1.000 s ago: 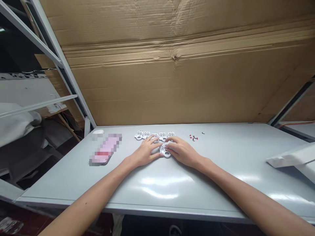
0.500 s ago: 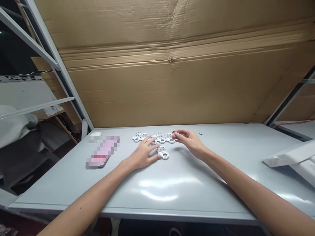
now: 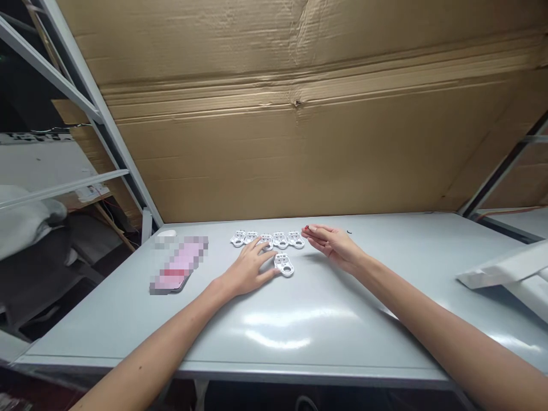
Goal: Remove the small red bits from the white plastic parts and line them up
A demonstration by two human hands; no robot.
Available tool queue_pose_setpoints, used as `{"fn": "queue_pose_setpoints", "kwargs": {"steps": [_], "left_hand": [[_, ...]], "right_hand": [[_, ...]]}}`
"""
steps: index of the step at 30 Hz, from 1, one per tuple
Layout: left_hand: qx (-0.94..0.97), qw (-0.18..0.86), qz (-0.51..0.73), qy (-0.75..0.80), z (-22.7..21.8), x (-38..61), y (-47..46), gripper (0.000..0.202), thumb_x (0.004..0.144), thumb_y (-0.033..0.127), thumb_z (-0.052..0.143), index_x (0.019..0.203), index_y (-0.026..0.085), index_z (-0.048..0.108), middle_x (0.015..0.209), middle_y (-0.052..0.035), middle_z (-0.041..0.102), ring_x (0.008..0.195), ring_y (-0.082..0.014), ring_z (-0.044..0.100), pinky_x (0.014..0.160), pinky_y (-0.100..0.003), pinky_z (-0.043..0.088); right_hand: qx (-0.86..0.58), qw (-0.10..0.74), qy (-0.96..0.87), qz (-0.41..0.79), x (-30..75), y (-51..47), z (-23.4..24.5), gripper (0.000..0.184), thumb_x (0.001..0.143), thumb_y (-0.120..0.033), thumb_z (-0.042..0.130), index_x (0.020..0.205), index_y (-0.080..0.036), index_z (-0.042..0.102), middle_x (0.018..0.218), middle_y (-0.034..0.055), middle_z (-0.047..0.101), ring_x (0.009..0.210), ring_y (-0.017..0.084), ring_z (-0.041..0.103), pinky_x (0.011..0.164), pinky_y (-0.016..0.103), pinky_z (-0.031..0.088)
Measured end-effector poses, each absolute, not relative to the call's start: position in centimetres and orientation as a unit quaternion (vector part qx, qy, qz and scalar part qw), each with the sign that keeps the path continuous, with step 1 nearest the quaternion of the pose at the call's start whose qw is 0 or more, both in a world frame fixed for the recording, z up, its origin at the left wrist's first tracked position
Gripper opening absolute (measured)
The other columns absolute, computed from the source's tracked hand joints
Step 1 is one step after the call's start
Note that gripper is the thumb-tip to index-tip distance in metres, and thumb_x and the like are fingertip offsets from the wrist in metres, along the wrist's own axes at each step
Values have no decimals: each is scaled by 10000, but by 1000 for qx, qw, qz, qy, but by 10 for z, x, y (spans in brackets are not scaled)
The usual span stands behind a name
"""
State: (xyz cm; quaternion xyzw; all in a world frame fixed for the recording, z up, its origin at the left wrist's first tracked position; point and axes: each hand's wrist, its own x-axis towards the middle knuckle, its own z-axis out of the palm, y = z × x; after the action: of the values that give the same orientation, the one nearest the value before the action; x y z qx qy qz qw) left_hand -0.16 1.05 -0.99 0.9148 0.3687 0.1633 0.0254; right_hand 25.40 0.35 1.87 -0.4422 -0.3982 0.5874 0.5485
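White plastic plate (image 3: 283,265) alone near the middle of the bench (image 3: 377,268), just in front of a row of five like it (image 3: 280,240).
Likely light, stiff and smooth, best taken by its edges. The left hand's (image 3: 248,271) fingers (image 3: 257,248) spread at the row's near edge; the right hand's (image 3: 331,242) fingers (image 3: 317,229) lie pressed together beside a red speck (image 3: 306,227), any pinch too small to tell. Farther left lies a blurred pink object (image 3: 178,264).

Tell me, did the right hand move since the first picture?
Yes. The right hand moved away from the lone white plastic part, farther up the table.
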Motion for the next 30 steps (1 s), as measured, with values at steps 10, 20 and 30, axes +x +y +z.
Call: {"fn": "queue_pose_setpoints", "kwargs": {"steps": [10, 20, 30], "left_hand": [[919, 18, 177, 351, -10, 0, 9, 415, 969, 449, 537, 1303, 207, 590, 1427, -144, 505, 1433, -368, 306, 1134, -563, 341], [920, 19, 183, 346, -11, 0, 9, 408, 973, 448, 523, 1299, 211, 587, 1417, -144, 511, 1417, -365, 338, 1126, -558, 359], [923, 2, 156, 351, -8, 1, 7, 430, 992, 451, 484, 1317, 183, 570, 1437, -159, 488, 1425, -359, 321, 1125, -545, 359]], "right_hand": [[-427, 496, -375, 657, 247, 2, 10, 128, 822, -160, 707, 931, -219, 741, 1148, 51, 736, 1155, 202, 653, 1069, 306, 496], [-415, 477, -389, 670, 239, -5, 12, 98, 789, -210, 749, 887, -202, 749, 1192, 61, 716, 1208, 197, 616, 1091, 251, 467], [-511, 406, -658, 376, 261, 2, 21, 231, 874, -397, 622, 894, -199, 741, 978, 91, 757, 959, 267, 698, 902, 430, 554]]}}
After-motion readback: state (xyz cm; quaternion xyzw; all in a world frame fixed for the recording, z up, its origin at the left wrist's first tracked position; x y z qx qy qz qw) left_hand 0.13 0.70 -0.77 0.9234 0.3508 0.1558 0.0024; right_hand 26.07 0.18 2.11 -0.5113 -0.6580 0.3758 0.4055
